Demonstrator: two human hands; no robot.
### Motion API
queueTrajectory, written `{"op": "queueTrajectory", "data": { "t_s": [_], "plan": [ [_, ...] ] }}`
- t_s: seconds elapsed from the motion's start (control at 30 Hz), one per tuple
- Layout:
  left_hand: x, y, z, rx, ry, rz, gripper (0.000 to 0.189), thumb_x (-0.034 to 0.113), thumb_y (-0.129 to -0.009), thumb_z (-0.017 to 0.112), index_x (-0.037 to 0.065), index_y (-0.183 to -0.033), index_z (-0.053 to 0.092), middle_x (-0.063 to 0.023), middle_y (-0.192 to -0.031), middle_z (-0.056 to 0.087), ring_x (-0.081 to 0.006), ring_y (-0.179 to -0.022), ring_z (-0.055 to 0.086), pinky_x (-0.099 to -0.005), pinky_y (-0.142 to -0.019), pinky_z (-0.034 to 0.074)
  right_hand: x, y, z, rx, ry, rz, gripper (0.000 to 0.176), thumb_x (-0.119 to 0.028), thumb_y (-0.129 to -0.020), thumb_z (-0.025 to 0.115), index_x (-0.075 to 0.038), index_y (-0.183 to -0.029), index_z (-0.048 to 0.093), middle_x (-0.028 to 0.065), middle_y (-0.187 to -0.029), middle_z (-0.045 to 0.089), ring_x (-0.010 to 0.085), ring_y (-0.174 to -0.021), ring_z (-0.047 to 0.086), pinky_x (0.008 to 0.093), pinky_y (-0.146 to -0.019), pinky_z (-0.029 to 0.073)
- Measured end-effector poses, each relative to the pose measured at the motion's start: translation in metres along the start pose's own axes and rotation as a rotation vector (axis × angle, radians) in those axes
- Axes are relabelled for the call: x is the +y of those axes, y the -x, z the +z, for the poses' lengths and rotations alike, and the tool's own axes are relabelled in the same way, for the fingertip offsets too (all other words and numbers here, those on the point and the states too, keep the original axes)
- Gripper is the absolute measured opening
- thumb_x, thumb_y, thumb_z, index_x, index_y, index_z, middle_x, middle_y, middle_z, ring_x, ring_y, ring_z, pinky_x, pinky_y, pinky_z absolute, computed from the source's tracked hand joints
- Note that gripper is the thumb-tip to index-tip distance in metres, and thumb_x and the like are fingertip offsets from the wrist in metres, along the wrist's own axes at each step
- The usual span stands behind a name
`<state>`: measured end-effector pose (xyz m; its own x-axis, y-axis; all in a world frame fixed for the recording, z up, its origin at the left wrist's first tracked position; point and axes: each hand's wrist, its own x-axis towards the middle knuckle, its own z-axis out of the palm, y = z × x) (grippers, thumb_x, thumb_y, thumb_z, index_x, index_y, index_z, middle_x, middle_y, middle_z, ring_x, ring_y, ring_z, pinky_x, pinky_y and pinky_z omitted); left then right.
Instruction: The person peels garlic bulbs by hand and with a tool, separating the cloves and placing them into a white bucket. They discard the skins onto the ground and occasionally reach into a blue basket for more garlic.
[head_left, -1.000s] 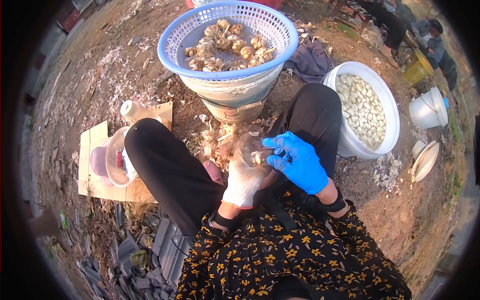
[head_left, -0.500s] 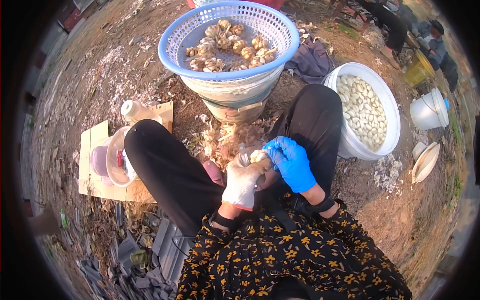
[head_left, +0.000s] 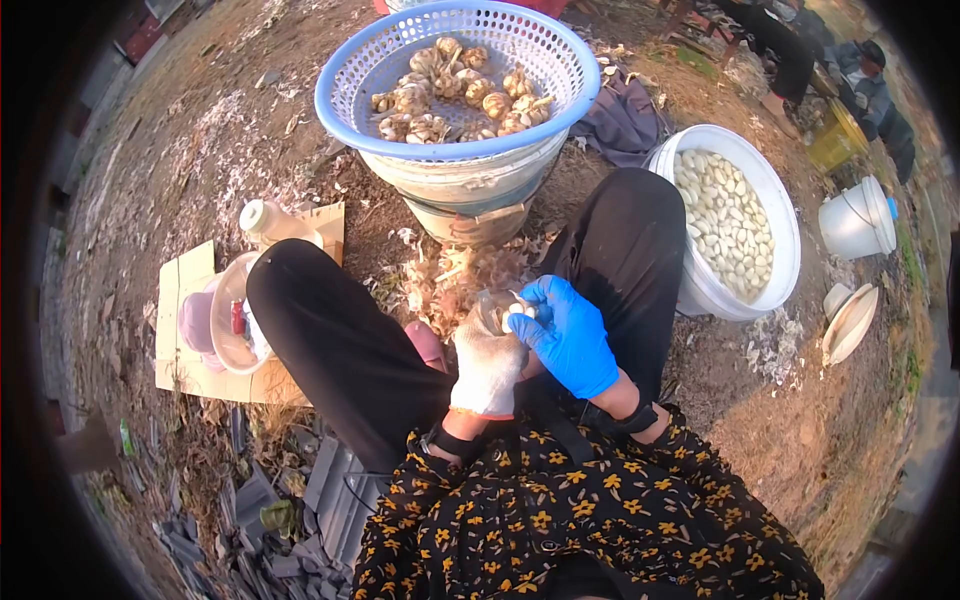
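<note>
Garlic (head_left: 518, 311) held by left hand (head_left: 488, 362) and right hand (head_left: 570, 342) is partly hidden.

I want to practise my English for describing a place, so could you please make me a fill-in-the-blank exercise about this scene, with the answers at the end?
1. The glove on the left hand is mostly ____ in colour.
2. The garlic bulbs lie in a basket whose rim is ____.
3. The bucket of peeled cloves stands on the person's ____ side.
4. The cardboard lies on the person's ____ side.

Missing words: white; blue; right; left.
</note>
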<state>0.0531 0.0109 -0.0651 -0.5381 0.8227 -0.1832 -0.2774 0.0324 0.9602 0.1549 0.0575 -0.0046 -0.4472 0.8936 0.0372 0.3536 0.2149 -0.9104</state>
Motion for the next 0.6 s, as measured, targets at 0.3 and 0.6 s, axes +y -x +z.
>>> {"op": "queueTrajectory", "data": {
  "t_s": [0.3,0.6],
  "plan": [
    [0.008,0.009,-0.024,-0.228,0.556,-0.502,0.033,-0.010,-0.070,0.062,0.000,-0.101,0.057,-0.0036,-0.076,0.059,-0.0118,-0.058,0.057,-0.0199,-0.050,0.043,0.018,-0.001,0.007,0.010,-0.102,-0.250,0.015,-0.015,-0.092,0.058,-0.001,-0.096,0.058,0.0139,-0.080,0.058,0.0278,-0.064,0.057,0.0339,-0.062,0.048],
    [-0.010,-0.002,-0.029,-0.387,0.555,-0.281,0.021,0.003,-0.082,0.059,-0.001,-0.102,0.053,-0.0069,-0.091,0.057,-0.0114,-0.070,0.055,-0.0227,-0.056,0.044,0.025,-0.010,-0.012,-0.232,-0.636,0.313,0.016,-0.017,-0.096,0.056,-0.003,-0.099,0.063,-0.0035,-0.084,0.060,0.0098,-0.071,0.055,0.0239,-0.062,0.045]
  ]
}}
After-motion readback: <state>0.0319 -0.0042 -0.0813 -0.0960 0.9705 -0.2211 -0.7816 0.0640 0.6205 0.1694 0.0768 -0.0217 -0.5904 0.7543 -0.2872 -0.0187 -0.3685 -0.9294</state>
